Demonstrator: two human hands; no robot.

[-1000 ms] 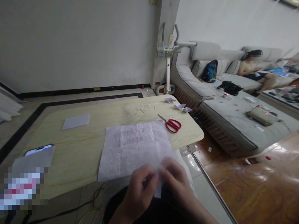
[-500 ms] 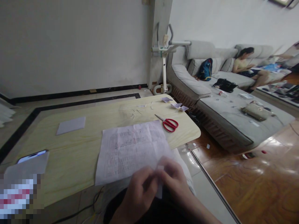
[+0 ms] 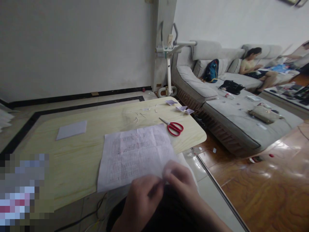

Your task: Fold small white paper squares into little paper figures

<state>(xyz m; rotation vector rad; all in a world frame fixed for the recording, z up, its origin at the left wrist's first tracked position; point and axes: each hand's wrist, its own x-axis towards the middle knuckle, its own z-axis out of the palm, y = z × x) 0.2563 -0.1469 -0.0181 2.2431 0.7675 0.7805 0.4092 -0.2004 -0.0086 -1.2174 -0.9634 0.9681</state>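
Note:
My left hand [image 3: 146, 195] and my right hand [image 3: 180, 177] meet at the near edge of the table, above my lap. Both are closed, fingertips pinched together on a small piece of white paper that the fingers now almost wholly cover. Just beyond them a creased, printed sheet of paper [image 3: 135, 154] lies flat on the table. Red-handled scissors [image 3: 174, 128] rest past its far right corner, blades closed. Small folded paper pieces [image 3: 181, 109] sit at the far right end, and thin paper scraps [image 3: 136, 119] are scattered near the far edge.
The pale wooden table [image 3: 74, 161] carries a stack of white paper [image 3: 71, 130] on the left. A blurred-out patch covers its near left corner. Right of the table stands a grey sofa [image 3: 231, 125] with bags on it and a seated person [image 3: 252, 66]. Behind is exercise equipment [image 3: 169, 71].
The white paper strip that showed between and below my fingers is now mostly hidden. My hands have shifted slightly, the left one a little leftward. The view has moved a little.

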